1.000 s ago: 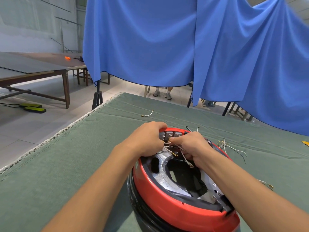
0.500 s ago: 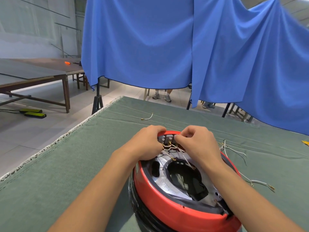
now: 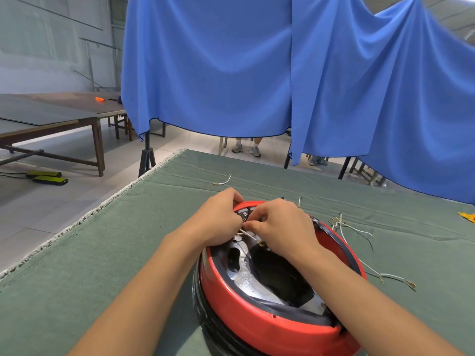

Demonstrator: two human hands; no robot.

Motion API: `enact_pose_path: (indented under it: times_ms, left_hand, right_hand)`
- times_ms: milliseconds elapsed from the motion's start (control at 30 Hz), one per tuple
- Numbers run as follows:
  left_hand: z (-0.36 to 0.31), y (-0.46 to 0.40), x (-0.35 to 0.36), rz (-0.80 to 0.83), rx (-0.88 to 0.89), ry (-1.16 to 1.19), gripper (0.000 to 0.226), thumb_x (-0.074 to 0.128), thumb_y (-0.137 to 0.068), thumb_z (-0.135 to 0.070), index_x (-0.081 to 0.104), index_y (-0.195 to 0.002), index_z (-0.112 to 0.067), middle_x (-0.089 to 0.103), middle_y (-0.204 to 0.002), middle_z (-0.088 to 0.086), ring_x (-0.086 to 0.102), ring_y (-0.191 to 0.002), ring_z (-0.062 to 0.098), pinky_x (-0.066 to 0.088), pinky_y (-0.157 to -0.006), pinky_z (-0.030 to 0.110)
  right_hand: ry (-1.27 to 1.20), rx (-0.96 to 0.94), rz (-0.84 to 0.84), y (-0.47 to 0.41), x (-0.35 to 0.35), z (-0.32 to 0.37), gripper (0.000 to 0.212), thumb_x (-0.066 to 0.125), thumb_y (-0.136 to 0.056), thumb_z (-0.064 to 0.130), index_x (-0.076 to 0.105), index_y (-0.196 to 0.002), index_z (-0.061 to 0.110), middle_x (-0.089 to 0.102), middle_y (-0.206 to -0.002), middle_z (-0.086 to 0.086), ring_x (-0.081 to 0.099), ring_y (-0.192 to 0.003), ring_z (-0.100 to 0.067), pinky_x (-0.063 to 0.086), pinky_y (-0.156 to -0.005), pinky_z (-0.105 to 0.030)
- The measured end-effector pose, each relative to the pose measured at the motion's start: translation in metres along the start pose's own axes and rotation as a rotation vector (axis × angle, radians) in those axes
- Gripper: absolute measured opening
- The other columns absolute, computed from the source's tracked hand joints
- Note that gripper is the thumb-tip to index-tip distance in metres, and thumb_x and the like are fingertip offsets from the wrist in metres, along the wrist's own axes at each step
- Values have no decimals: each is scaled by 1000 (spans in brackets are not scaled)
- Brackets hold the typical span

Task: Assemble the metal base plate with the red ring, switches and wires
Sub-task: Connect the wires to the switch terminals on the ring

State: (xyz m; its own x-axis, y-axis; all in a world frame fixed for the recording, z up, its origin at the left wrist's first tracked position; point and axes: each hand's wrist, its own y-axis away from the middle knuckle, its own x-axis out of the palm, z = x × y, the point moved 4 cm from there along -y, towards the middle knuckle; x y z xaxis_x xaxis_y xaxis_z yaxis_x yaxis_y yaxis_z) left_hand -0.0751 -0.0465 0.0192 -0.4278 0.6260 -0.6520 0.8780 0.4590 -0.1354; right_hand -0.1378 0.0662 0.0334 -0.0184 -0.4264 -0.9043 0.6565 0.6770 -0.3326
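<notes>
Both hands have edged closer over the far rim of the red ring (image 3: 257, 322). Left hand (image 3: 218, 222) steadies the switches (image 3: 244, 213); right hand (image 3: 280, 227) pinches a wire (image 3: 248, 233), ready to seat its terminal.

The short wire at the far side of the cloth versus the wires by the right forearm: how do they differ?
The short wire lies alone, far beyond the red ring; the right-side wires lie in a loose bunch close beside the ring. The short wire is one white curved piece; the right-side wires are longer, white and dark. Both rest loose on the green cloth, with brass-coloured terminals, untouched by either hand.
</notes>
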Motion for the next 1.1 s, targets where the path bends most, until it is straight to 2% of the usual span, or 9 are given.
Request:
enact_pose_path:
  times_ms: [200,533,767,1100]
  left_hand:
    - [2,-2,-1,-44,-12,61,34,57,-80,2,59,-112,-12,65,-108,6,61,-100,23,49,-91,38]
    - [0,1,-2,-60,-7,66,39,55,-77,5,60,-111,-14,67,-106,4,62,-99,20,50,-91,37]
    - [0,2,-2,-61,-4,57,38,56,-77,4,60,-110,-15,67,-104,3,62,-96,19,50,-88,36]
    - [-1,2,-2,-67,0,60,38,55,-76,5,61,-108,-15,67,-103,3,62,-96,19,51,-87,35]
  right_hand:
    - [-21,6,-3,1,-1,-3,12,67,-83,42,74,-83,31,59,-73,12,55,-76,-12,34,-60,-26]
    - [-25,55,22,1,0,-2,11,67,-84,34,73,-79,27,69,-83,6,62,-81,-17,38,-62,-26]
    - [-2,61,-6,2,0,1,11,64,-85,29,72,-80,23,70,-85,1,63,-83,-22,41,-64,-28]
    - [37,29,-53,5,-2,6,12,60,-85,30,70,-80,24,69,-88,-1,61,-89,-24,36,-64,-29]
